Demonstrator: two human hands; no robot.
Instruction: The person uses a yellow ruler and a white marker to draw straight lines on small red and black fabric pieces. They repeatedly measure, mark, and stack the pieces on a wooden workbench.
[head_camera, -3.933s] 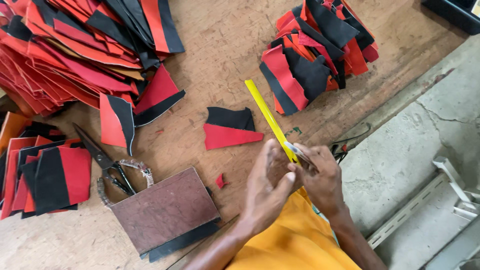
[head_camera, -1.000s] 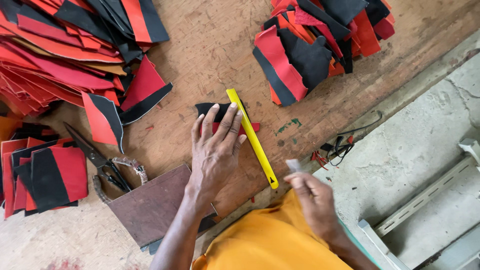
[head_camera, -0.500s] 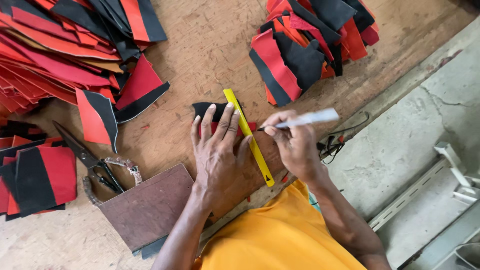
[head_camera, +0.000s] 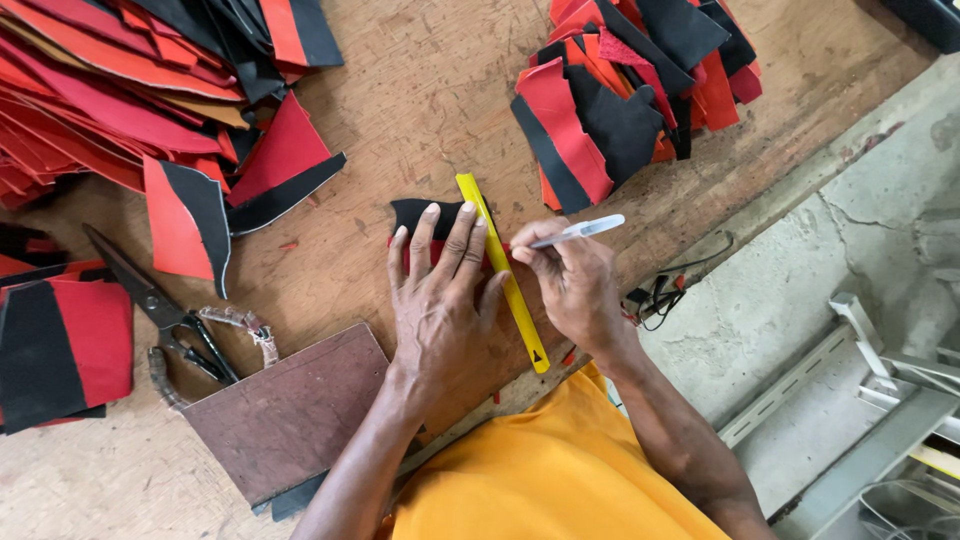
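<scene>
Left hand (head_camera: 440, 300) flat, pinning ruler (head_camera: 502, 270); right hand (head_camera: 575, 285) gripping pen (head_camera: 580, 231).

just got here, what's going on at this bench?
A person in an orange shirt works at a wooden table. The left hand presses flat on a small red-and-black piece and against a yellow ruler. The right hand holds a pen with its tip at the ruler's edge. Scissors and a brown board lie to the left, with stacks of red-and-black pieces around.
</scene>
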